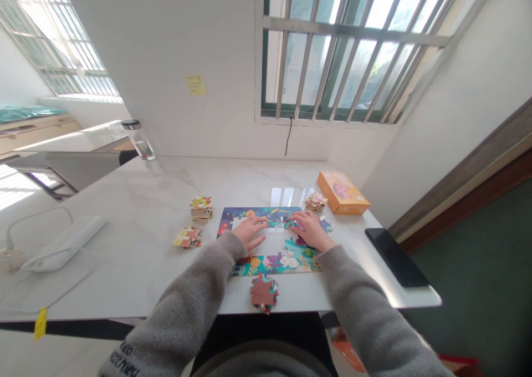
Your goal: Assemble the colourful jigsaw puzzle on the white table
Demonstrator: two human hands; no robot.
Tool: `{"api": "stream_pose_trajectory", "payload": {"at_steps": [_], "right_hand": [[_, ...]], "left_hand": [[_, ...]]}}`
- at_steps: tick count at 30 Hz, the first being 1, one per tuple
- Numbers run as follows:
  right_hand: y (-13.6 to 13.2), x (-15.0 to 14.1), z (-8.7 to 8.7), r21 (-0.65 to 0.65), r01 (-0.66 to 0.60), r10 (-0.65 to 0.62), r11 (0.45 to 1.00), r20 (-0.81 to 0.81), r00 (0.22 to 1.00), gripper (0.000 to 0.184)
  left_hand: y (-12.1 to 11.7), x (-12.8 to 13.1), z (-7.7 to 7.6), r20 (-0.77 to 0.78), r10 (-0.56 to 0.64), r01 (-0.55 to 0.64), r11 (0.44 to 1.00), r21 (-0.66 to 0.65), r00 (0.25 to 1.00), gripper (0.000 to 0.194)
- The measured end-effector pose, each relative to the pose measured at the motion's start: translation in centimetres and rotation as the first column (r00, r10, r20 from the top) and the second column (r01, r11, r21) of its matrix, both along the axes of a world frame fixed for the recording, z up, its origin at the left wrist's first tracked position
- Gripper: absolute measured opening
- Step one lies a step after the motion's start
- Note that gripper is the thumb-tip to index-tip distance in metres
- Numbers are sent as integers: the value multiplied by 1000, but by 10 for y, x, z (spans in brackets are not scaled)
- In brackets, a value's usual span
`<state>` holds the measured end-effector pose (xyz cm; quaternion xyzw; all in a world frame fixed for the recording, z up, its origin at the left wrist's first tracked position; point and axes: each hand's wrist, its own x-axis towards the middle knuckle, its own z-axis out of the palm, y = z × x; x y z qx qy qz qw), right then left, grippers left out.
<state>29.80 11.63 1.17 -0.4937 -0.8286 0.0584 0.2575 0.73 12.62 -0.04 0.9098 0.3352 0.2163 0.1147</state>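
Observation:
A partly joined jigsaw puzzle (274,263) lies flat on the table, its colourful border framing a bare white middle. My left hand (249,233) rests over its left side, fingers stretched toward the top strip and thumb apart, holding nothing. Across the gap, my right hand (310,231) has its fingertips and thumb around a small dark teal puzzle piece (289,222) by the upper strip. My right palm and fingers hide part of the puzzle's right side. A loose blue piece (326,225) lies just beyond my right hand.
Stacks of pieces stand around the puzzle: a tall stack (201,210), a low stack (188,237), a brown-topped stack (264,294) and a back-right stack (316,202). An orange box (343,193), black phone (395,256), bottle (139,141) and white power strip (62,246) are also on the table.

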Motion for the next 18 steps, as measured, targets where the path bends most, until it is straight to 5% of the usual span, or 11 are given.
{"api": "stream_pose_trajectory", "payload": {"at_steps": [7,18], "right_hand": [[0,-4,-4,-9,10,-10,1000,17,1000,23],[-2,-10,-2,-25,51,-49,998,48,998,27]], "left_hand": [[16,27,2,-109,-54,56,998,18,993,34],[8,47,-4,-41,-25,27,998,54,999,37]]}}
